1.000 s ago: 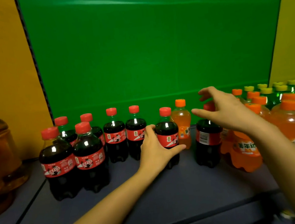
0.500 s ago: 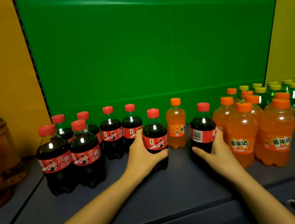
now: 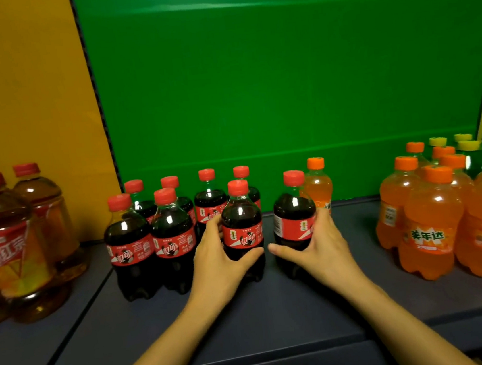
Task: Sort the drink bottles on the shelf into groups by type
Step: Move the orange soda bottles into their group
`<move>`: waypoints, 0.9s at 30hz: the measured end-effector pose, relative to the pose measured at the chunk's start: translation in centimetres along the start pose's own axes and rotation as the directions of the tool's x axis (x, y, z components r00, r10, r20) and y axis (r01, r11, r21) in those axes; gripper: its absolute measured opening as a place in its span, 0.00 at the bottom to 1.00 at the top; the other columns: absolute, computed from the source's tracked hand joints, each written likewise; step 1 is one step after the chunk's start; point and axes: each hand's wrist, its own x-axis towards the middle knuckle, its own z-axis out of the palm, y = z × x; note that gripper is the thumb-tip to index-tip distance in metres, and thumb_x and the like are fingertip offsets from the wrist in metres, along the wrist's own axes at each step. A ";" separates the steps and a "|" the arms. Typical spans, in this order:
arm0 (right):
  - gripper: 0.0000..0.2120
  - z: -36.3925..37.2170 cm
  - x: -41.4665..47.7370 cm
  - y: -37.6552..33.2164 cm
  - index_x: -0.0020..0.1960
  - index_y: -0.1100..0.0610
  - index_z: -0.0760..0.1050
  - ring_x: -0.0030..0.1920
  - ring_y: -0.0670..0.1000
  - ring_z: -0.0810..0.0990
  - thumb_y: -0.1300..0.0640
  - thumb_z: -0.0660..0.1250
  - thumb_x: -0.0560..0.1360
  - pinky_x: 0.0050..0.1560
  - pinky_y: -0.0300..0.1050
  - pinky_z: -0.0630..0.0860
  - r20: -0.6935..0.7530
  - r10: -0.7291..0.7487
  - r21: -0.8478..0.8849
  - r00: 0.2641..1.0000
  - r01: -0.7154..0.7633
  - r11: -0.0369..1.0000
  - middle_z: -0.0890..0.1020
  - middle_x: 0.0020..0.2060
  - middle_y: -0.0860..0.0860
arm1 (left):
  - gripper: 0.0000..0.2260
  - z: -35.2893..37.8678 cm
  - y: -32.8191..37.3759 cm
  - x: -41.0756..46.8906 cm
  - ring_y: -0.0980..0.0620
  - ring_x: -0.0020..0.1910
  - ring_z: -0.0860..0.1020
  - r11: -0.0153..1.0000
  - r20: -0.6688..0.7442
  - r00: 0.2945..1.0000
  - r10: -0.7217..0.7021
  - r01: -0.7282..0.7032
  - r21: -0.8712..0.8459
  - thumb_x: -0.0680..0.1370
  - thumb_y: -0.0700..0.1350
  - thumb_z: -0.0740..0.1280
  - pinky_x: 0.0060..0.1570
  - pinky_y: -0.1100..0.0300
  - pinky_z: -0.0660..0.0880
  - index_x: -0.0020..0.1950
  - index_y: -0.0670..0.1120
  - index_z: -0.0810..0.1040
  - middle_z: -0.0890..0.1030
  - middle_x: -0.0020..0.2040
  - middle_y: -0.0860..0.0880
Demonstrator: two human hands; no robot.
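My left hand (image 3: 215, 252) grips a small cola bottle (image 3: 241, 221) with a red cap and red label, standing at the right end of the cola group (image 3: 150, 237). My right hand (image 3: 320, 242) grips a second cola bottle (image 3: 292, 212) a short gap to the right of the first. Both bottles stand upright on the dark shelf (image 3: 278, 313). A lone orange soda bottle (image 3: 318, 185) stands just behind the right-hand cola. Several orange soda bottles (image 3: 436, 220) are grouped at the right, with green bottles with yellow caps (image 3: 470, 153) behind them.
Large amber tea bottles (image 3: 7, 248) with red caps stand at the far left on a neighbouring shelf section. A green back panel (image 3: 283, 87) and yellow side panels close off the shelf. The shelf's front edge (image 3: 269, 359) runs below my forearms.
My right hand came down from above the orange bottles and took hold of the second cola. Both gripped colas have slid left, closer to the cola group and away from the orange group.
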 end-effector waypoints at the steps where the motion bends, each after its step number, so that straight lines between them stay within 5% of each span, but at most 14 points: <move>1: 0.36 0.5 0.3 -0.4 0.60 0.55 0.62 0.58 0.49 0.71 0.43 0.76 0.61 0.57 0.47 0.70 0.007 -0.008 0.011 1.000 0.008 1.000 0.70 0.54 0.48 | 0.32 -0.2 -0.1 -0.1 0.58 0.60 0.74 1.000 -0.010 1.000 0.004 -0.004 0.008 0.66 0.44 0.77 0.61 0.61 0.71 0.65 0.51 0.66 0.75 0.57 0.58; 4: 0.36 1.8 0.9 -1.4 0.61 0.57 0.62 0.59 0.49 0.71 0.42 0.74 0.64 0.56 0.44 0.71 0.026 -0.025 0.038 0.999 0.024 0.999 0.69 0.54 0.48 | 0.33 -0.5 -0.2 -0.3 0.56 0.62 0.73 0.999 -0.041 0.999 0.020 -0.018 0.044 0.67 0.45 0.76 0.63 0.58 0.71 0.68 0.48 0.64 0.74 0.62 0.53; 14: 0.36 3.9 0.8 -1.4 0.66 0.57 0.56 0.61 0.50 0.71 0.40 0.67 0.69 0.55 0.41 0.70 0.110 -0.021 0.087 0.994 0.011 0.996 0.65 0.62 0.51 | 0.40 -0.7 -0.2 -0.3 0.60 0.73 0.52 0.970 -0.095 0.985 0.142 -0.119 0.211 0.73 0.44 0.71 0.60 0.85 0.46 0.76 0.46 0.47 0.54 0.76 0.50; 18: 0.41 4.0 0.6 -0.8 0.71 0.53 0.51 0.66 0.46 0.67 0.43 0.70 0.68 0.63 0.42 0.67 0.180 -0.039 0.217 0.983 -0.001 0.976 0.64 0.67 0.48 | 0.30 -2.6 0.8 -0.8 0.59 0.71 0.61 0.936 -0.151 0.944 0.294 -0.252 0.247 0.74 0.42 0.70 0.68 0.74 0.56 0.73 0.46 0.61 0.65 0.71 0.51; 22: 0.42 3.8 0.7 -0.8 0.71 0.51 0.51 0.62 0.41 0.69 0.52 0.74 0.67 0.54 0.28 0.66 0.271 -0.034 0.374 0.962 -0.073 0.924 0.68 0.59 0.39 | 0.16 -7.1 0.5 -2.0 0.56 0.58 0.71 0.813 -0.265 0.823 0.503 -0.347 0.468 0.73 0.45 0.66 0.60 0.66 0.67 0.59 0.42 0.73 0.76 0.55 0.46; 25: 0.46 4.2 1.0 -0.7 0.72 0.51 0.52 0.61 0.42 0.70 0.53 0.77 0.64 0.57 0.35 0.67 0.242 -0.013 0.429 0.970 -0.095 0.898 0.69 0.60 0.40 | 0.32 -10.5 -0.8 -2.3 0.48 0.62 0.68 0.819 -0.376 0.822 0.428 -0.177 0.546 0.68 0.55 0.69 0.63 0.55 0.66 0.65 0.39 0.66 0.70 0.62 0.41; 27: 0.47 4.5 1.0 -0.7 0.72 0.51 0.52 0.62 0.43 0.70 0.54 0.77 0.63 0.58 0.38 0.67 0.230 -0.004 0.451 0.973 -0.103 0.887 0.70 0.62 0.42 | 0.48 -12.1 -1.7 -2.2 0.49 0.69 0.62 0.914 -0.433 0.885 0.172 0.020 0.405 0.61 0.61 0.75 0.68 0.54 0.61 0.72 0.42 0.56 0.62 0.70 0.42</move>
